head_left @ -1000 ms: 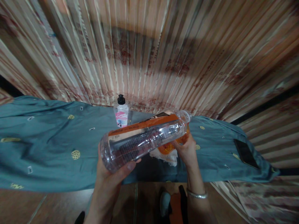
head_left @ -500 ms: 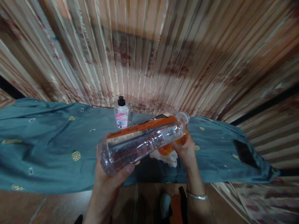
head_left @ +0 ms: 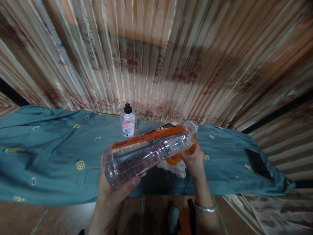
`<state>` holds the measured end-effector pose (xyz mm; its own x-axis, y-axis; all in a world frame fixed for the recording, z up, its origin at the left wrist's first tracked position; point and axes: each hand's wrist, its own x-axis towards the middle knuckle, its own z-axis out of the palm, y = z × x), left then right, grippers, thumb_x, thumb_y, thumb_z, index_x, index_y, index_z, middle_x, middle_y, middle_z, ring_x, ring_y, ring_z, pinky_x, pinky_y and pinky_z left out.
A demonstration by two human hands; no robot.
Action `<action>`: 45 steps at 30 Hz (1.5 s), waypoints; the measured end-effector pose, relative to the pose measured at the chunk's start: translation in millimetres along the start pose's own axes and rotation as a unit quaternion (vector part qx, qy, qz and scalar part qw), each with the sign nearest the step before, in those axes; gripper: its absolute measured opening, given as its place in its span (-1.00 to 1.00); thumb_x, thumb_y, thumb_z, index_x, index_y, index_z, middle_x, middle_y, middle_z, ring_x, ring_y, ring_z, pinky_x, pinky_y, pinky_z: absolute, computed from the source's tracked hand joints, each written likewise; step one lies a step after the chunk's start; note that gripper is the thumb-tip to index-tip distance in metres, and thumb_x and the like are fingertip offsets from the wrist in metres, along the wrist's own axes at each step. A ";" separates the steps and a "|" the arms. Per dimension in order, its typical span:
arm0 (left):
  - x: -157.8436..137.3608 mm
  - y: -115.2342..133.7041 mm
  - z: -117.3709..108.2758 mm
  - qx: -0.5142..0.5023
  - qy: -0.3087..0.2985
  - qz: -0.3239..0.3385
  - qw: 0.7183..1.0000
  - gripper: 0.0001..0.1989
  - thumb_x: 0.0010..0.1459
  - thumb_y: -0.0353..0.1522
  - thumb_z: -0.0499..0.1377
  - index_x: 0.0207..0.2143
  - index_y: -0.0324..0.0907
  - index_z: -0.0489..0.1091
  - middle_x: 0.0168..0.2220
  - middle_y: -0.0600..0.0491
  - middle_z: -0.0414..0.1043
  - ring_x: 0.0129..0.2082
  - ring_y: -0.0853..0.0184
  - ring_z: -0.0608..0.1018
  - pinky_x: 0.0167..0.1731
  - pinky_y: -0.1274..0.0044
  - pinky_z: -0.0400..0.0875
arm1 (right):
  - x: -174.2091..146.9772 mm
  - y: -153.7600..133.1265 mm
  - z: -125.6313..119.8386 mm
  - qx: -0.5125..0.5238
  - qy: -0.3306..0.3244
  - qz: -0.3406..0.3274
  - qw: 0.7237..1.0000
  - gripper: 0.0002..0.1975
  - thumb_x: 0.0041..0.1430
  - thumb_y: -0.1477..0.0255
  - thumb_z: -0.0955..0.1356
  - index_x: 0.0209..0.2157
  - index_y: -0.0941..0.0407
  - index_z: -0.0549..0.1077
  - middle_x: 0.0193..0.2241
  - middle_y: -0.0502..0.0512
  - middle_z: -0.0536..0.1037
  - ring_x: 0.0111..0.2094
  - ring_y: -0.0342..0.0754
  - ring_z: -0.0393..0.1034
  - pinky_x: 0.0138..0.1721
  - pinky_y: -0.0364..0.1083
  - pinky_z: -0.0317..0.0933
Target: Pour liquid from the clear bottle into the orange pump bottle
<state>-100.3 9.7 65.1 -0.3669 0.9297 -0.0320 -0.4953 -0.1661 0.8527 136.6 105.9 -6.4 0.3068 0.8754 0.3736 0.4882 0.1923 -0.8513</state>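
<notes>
The left hand (head_left: 111,193), at the lower centre-left of the frame, is wrapped around the base end of a large clear bottle (head_left: 149,155), its thumb laid along the near side and the other fingers mostly out of sight underneath. From that grip the bottle's long axis runs slantwise across the middle of the frame, up and to the right, so that the neck (head_left: 192,128) lies at the far end from the left hand and just above the right hand (head_left: 195,160) in the picture. The left hand is thus nearer the base, the right hand nearer the neck. The right hand, right of centre, is closed about the side of an orange vessel (head_left: 173,160); its fingertips are hidden, and the bottle crosses in front of much of the vessel, so whether neck and vessel touch cannot be told. Below the vessel a white cloth (head_left: 174,169) shows its frayed edge on the blue-green tablecloth (head_left: 53,163). Farther out, a pump bottle (head_left: 128,126) with a black top stands upright beyond the clear bottle, left of centre, a dark phone (head_left: 258,164) lies toward the right edge, and a striped curtain (head_left: 146,71) fills the upper frame.
</notes>
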 end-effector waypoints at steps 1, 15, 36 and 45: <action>-0.1 0.1 0.1 0.002 0.002 0.005 1.000 -0.26 -0.21 -0.40 0.55 0.06 0.03 0.39 -0.06 0.06 0.62 -0.24 0.13 0.70 -0.37 0.40 0.68 | -0.4 0.5 0.5 0.004 0.001 0.002 1.000 -0.43 -0.12 0.16 0.55 -0.07 0.09 0.46 -0.24 0.19 0.70 -0.23 0.20 0.62 -0.13 0.14 0.48; -0.4 0.8 1.1 0.004 0.002 0.010 1.000 -0.28 -0.22 -0.41 0.54 0.04 0.01 0.42 -0.05 0.01 0.61 -0.23 0.10 0.70 -0.39 0.39 0.68 | -1.1 -3.4 3.7 0.003 0.017 0.011 1.000 -0.48 -0.15 0.21 0.53 -0.12 0.08 0.46 -0.30 0.15 0.69 -0.24 0.19 0.61 -0.16 0.12 0.48; 4.7 2.1 -0.6 0.027 -0.005 0.006 1.000 -0.32 -0.28 -0.37 0.55 -0.03 -0.08 0.48 -0.07 -0.06 0.61 -0.23 0.06 0.68 -0.41 0.36 0.68 | -0.3 -11.9 3.6 -0.008 0.026 0.036 0.999 -0.48 -0.19 0.18 0.52 -0.16 0.06 0.44 -0.35 0.13 0.67 -0.30 0.18 0.58 -0.21 0.08 0.44; 2.6 2.1 1.1 0.032 0.005 0.007 0.999 -0.27 -0.29 -0.38 0.54 0.02 -0.10 0.45 -0.06 -0.09 0.61 -0.24 0.02 0.69 -0.44 0.34 0.67 | -0.7 -15.7 4.5 -0.002 0.032 0.026 0.999 -0.52 -0.18 0.20 0.50 -0.19 0.06 0.43 -0.36 0.08 0.66 -0.31 0.12 0.57 -0.26 0.03 0.44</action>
<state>-101.4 12.2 67.4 -0.3822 0.9237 -0.0253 -0.4396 -0.1577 0.8843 125.0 104.2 5.0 0.3837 0.8540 0.3514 0.4731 0.1450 -0.8690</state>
